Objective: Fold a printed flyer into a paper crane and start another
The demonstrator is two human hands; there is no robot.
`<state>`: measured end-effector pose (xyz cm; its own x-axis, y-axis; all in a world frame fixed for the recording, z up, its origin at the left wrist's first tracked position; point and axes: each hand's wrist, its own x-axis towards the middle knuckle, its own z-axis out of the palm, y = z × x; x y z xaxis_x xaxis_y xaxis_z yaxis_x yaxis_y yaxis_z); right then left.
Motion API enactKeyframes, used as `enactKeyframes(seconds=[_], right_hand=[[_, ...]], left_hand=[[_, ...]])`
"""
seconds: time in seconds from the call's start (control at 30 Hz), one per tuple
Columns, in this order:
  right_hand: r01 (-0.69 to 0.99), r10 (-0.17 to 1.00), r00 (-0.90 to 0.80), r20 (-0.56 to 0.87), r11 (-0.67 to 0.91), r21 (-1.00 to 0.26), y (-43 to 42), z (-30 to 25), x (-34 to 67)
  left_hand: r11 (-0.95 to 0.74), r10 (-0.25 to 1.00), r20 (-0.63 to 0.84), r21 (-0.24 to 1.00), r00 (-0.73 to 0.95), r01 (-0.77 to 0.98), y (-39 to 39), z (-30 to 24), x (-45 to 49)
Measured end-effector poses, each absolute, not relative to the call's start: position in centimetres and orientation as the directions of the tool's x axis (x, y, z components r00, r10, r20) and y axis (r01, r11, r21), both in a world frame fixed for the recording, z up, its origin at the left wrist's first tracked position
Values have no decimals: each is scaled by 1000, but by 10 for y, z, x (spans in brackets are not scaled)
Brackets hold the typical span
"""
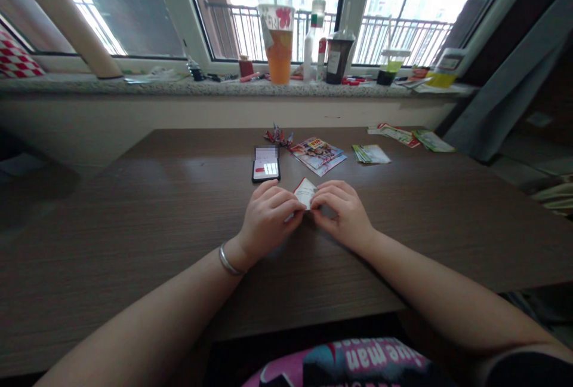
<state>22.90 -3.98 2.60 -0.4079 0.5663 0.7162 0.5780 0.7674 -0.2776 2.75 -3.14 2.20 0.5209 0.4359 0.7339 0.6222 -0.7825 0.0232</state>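
Note:
Between both hands, low over the dark wooden table (179,226), is a small piece of white printed paper (305,191) with a red edge. My left hand (271,217) pinches its near left corner between thumb and fingers. On the opposite side my right hand (341,211) grips the paper the same way, fingers bent. The fingers cover part of the sheet, so its full shape is hidden. Just beyond my left hand lies a phone (265,167) with its screen lit. Farther off are printed colourful packets (317,153) and a folded red and blue paper shape (277,135).
A stack of green and white paper slips (370,154) lies right of the packets, with more strips (398,134) and green slips (432,141) at the far right. The windowsill (179,87) holds a large orange drink cup (280,46), a bottle (313,43) and a dark drink cup (339,55).

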Motion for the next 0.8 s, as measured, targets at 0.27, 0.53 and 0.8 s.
enactKeyframes(seconds=[0.27,0.53,0.8], right_hand=[[588,545,-437,716,775,-231,-39,24,228],[608,594,-415,689,745,-276,-40,23,227],[634,598,-418,684,731,-251,-36,21,229]], left_hand=[[-760,467,693,-2,548,650,-32,23,29],[-789,430,711,-5,557,615,-32,23,28],[-789,433,716,8,548,614,-31,22,28]])
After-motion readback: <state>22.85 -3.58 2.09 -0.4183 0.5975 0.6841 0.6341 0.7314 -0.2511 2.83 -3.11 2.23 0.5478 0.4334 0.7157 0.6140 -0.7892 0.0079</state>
